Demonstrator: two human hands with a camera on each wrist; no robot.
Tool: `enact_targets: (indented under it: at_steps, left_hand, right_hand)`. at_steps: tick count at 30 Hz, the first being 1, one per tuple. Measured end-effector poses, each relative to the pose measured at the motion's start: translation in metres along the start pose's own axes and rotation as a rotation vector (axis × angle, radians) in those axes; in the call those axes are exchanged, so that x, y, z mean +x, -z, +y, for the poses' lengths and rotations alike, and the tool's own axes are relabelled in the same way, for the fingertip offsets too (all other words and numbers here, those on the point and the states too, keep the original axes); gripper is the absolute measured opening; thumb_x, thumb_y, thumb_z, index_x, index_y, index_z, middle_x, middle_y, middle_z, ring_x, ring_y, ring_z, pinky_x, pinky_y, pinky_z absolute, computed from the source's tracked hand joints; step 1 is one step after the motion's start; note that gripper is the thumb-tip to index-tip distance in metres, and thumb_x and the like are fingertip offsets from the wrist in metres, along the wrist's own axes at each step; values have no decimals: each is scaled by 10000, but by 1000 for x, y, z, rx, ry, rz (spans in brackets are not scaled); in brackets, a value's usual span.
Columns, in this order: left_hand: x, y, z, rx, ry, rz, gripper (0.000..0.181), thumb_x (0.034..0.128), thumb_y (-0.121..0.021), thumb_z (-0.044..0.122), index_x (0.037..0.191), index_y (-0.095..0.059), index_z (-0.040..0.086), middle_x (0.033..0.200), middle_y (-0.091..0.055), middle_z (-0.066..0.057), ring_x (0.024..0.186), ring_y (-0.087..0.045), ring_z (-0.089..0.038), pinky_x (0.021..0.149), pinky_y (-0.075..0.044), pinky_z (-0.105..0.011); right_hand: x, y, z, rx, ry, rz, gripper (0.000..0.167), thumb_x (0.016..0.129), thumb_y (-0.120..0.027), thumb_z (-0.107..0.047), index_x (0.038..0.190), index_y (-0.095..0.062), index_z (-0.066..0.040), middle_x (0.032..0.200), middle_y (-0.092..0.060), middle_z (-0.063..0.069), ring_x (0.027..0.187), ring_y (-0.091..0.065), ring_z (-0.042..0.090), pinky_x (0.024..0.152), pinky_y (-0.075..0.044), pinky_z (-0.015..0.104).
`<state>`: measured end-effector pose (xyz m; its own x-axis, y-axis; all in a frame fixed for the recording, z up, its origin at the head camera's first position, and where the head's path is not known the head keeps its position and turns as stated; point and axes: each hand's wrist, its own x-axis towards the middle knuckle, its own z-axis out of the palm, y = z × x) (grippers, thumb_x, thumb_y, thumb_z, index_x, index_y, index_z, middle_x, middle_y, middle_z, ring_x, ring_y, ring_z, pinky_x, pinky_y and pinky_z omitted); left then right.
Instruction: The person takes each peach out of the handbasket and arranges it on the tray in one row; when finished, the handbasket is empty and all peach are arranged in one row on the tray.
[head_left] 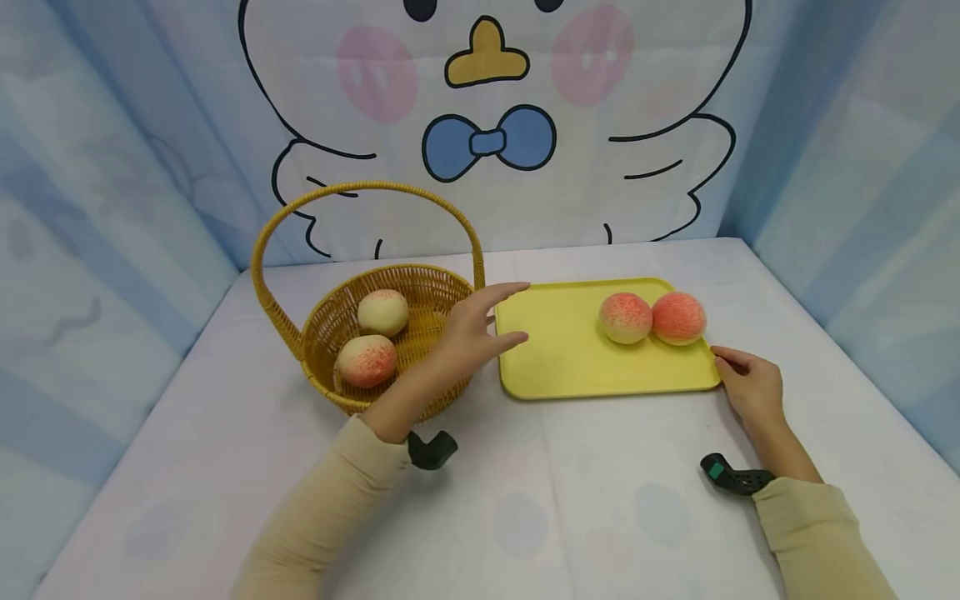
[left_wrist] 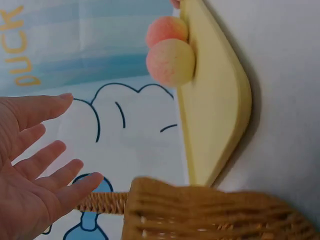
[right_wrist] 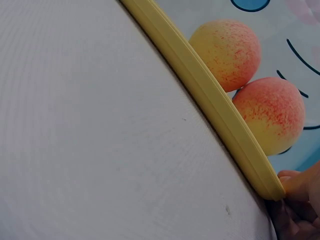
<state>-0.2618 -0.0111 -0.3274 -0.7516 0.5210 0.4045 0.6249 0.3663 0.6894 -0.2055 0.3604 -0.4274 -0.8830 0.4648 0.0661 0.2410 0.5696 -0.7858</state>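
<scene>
My left hand (head_left: 471, 335) hovers over the right side of a wicker basket (head_left: 315, 387), thumb and fingers spread apart with nothing between them. Two pale peaches, one (head_left: 383, 312) behind the other (head_left: 367, 361), lie inside the basket. To the right is a yellow tray (head_left: 555, 350), its left end close to my left fingertips. Two redder peaches, one (head_left: 626, 317) touching the other (head_left: 679, 318), rest on the tray's right half. My right hand (head_left: 753, 390) pinches the tray's front right corner between thumb and fingers; in the right wrist view, the fingers (right_wrist: 299, 186) are partly cut off.
The basket's tall arched handle (head_left: 367, 187) rises above its rim beside my left hand. A white cloth covers the table (head_left: 585, 492). Behind stands a curtain (head_left: 487, 208) with a cartoon duck, and blue curtains hang at both sides.
</scene>
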Motion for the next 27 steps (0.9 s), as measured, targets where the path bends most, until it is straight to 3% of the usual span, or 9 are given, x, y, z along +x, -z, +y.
enact_targets:
  at_steps: [6, 15, 18, 21, 25, 27]
  left_hand:
    - [-30, 40, -11, 185, 6, -85, 554, 810, -709, 97, 1317, -487, 92, 1350, -453, -51, 1252, -379, -177, 993, -345, -345]
    - [-58, 89, -30, 295, 38, -241, 570, 791, -737, 170, 1306, -506, 86, 1331, -470, -75, 1239, -396, -225, 966, -376, -400]
    - [-64, 101, -33, 330, 64, -275, 579, 781, -745, 158, 1300, -509, 57, 1320, -481, -102, 1233, -403, -260, 980, -354, -438]
    - [-69, 110, -37, 373, 132, -310, 556, 791, -730, 126, 1295, -512, 41, 1333, -466, -126, 1245, -385, -301, 987, -333, -472]
    - [-74, 118, -43, 437, 215, -352, 532, 809, -705, 99, 1299, -510, 31, 1370, -415, -165, 1263, -343, -352, 987, -318, -502]
    - [-76, 120, -46, 457, 222, -367, 523, 808, -703, 77, 1292, -514, 19, 1371, -405, -185, 1262, -338, -368, 984, -322, -504]
  right_hand:
    - [-1, 0, 0, 1, -25, -9, 367, 963, -446, -165, 1251, -533, 45, 1241, -519, 218, 1043, -467, 225, 689, -376, 100]
    - [1, 1, 5, 1, -55, -8, 369, 967, -431, -162, 1270, -522, 28, 1255, -505, 205, 994, -450, 166, 650, -370, 64]
    - [2, 0, 5, 0, -50, -8, 367, 966, -434, -159, 1268, -524, 29, 1256, -507, 206, 990, -453, 151, 647, -370, 53]
    - [3, -1, 4, 7, -43, -8, 366, 964, -437, -156, 1266, -524, 32, 1255, -507, 205, 980, -456, 132, 650, -375, 48]
    - [4, -2, 3, 5, -40, -9, 366, 964, -438, -158, 1267, -524, 31, 1256, -507, 204, 986, -460, 137, 658, -380, 53]
    - [4, -1, 2, -1, -43, -8, 365, 965, -440, -160, 1267, -526, 27, 1260, -507, 201, 1006, -464, 162, 662, -379, 57]
